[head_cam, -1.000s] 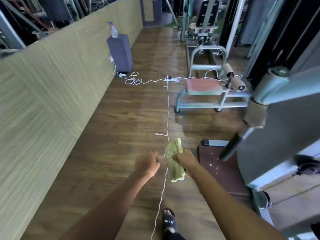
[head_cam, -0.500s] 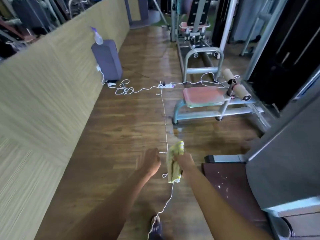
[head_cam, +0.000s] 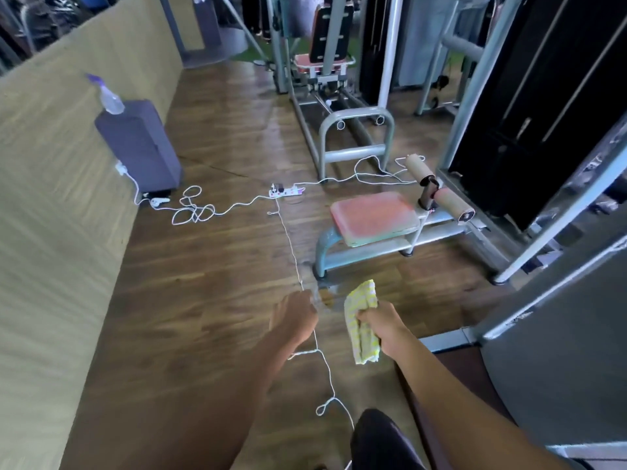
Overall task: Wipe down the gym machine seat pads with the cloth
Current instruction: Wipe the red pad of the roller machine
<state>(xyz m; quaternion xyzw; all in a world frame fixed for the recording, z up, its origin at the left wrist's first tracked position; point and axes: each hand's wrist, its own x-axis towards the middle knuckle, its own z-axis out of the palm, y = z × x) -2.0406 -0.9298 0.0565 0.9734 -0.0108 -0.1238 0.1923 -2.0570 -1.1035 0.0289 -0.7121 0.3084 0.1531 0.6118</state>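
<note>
The wooden floor (head_cam: 210,300) has slid toward me. The red seat pad (head_cam: 373,217) now lies closer ahead of my right hand (head_cam: 383,325), which grips the cloth (head_cam: 361,300). My left hand (head_cam: 295,318) is curled, empty. No wiping yet.

seat pad (head_cam: 373,217): closer, now centre-right of frame | cloth (head_cam: 361,320) in right hand (head_cam: 383,325): carried forward toward it

Dim, bluish indoor light; pale glare streaks the wooden floor (head_cam: 237,137) from the far end. Motion blur softens everything, and wide-angle distortion bends the edges.
</note>
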